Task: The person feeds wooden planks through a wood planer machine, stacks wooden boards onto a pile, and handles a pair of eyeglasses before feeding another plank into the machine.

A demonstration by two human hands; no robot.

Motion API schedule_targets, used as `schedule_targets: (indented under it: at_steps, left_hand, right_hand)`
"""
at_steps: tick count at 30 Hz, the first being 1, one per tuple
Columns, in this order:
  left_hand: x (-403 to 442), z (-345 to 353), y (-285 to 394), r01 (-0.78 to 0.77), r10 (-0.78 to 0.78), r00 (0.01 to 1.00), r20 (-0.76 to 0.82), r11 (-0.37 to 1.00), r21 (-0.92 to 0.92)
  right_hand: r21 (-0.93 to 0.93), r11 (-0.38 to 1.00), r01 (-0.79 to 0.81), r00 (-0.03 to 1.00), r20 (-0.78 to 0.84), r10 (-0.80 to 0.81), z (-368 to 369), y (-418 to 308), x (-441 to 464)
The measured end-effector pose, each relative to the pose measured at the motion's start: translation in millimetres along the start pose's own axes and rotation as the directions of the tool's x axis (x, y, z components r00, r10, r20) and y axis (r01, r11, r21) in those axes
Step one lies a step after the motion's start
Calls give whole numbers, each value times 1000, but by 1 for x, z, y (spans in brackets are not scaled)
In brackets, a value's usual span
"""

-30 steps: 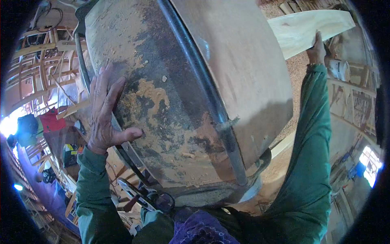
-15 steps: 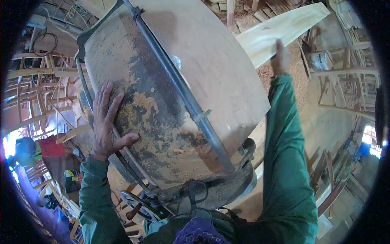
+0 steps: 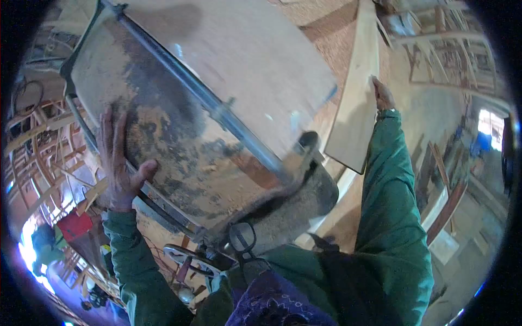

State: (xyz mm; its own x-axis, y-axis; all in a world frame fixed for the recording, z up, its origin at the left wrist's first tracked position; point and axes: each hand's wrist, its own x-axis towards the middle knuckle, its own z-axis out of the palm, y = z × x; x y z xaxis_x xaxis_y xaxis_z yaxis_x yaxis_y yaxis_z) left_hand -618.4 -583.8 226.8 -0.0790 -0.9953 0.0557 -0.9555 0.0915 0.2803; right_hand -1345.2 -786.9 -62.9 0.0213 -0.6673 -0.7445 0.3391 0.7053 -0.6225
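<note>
My left hand [image 3: 117, 163] lies with its fingers spread on the left side of a large machine's dusty metal surface [image 3: 261, 70]. Dark patches and sawdust cover that side. My right hand [image 3: 384, 96] grips the right edge of a long, pale wooden board [image 3: 354, 103]; most of its fingers are hidden. The board stretches away from me along the machine's right side, its near end close to my right forearm. A dark metal bar [image 3: 201, 89] runs diagonally across the machine.
A handwheel [image 3: 190, 259] sits at the machine's near left. Sawdust [image 3: 326, 43] covers the floor beyond the board. Wooden frames [image 3: 41, 146] stand at left, with a person [image 3: 49, 242] near them. Planks [image 3: 448, 212] lean at right. Eyeglasses [image 3: 243, 239] hang at my chest.
My right hand has swung the board from pointing far right to lying alongside the machine, nearer me. The view has turned. My left hand stays on the machine.
</note>
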Motion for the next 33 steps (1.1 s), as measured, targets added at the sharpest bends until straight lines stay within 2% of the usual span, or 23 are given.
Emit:
schedule_targets:
  at_steps: [1, 3, 4, 5, 6, 9, 10, 13, 14, 17, 19, 22, 25, 28, 30, 32, 33]
  left_hand:
    - [0, 2, 1, -19, 19, 1000, -5, 1000, 2]
    - [-1, 3, -3, -41, 42, 998, -38, 999, 27]
    - [-1, 3, -1, -42, 43, 998, -43, 999, 25]
    - [-1, 2, -2, -39, 40, 998, -48, 999, 30]
    - [-3, 4, -2, -39, 40, 998, -47, 999, 22]
    - [-3, 3, 3, -41, 41, 998, -40, 999, 13]
    - [-3, 4, 2, -41, 42, 998, -41, 999, 20]
    - [-4, 4, 1, -54, 56, 997, -54, 998, 33]
    - [-5, 4, 1, -54, 57, 997, -60, 998, 38]
    - [-6, 3, 2, -51, 53, 997, -61, 998, 26]
    - [-8, 2, 2, -69, 71, 995, -69, 997, 33]
    - [-8, 0, 5, -63, 64, 995, -72, 998, 16]
    - [-10, 3, -1, -81, 87, 991, -102, 995, 63]
    - [-12, 2, 2, -87, 91, 989, -113, 995, 40]
    - [-13, 2, 2, -98, 102, 986, -129, 995, 34]
    - [-15, 2, 1, -107, 112, 984, -136, 993, 43]
    - [-15, 2, 0, -110, 117, 984, -136, 992, 54]
  right_hand:
    - [3, 992, -123, 983, 140, 121, -36, 14, 7]
    - [8, 994, -112, 989, 93, 111, -44, 25, -6]
    - [11, 1000, 20, 995, -100, -19, -23, 35, -30]
    - [-10, 990, 144, 944, -300, -141, -1, 37, -56]
    - [-106, 989, 105, 916, -377, -137, 6, 26, -77]
    - [-46, 977, 209, 951, -223, -214, 19, 1, -113]
    - [-44, 967, 252, 944, -207, -255, 46, -6, -140]
    - [-70, 966, 248, 964, -84, -253, 82, -7, -169]
    - [41, 965, 260, 964, -61, -257, 78, 5, -155]
    - [200, 964, 178, 977, 85, -198, 115, 16, -172]
    - [224, 957, 184, 975, 78, -206, 121, 25, -176]
    - [274, 930, 244, 969, -39, -243, 138, 49, -173]
    - [245, 963, 109, 993, 19, -118, 112, 57, -151]
    - [169, 976, 133, 991, -10, -134, 135, 44, -178]
    - [-49, 995, 81, 996, 39, -79, 92, 36, -158]
    - [-122, 986, 113, 992, -41, -118, 84, 37, -162]
    - [-91, 981, 172, 972, -143, -184, 98, 35, -175]
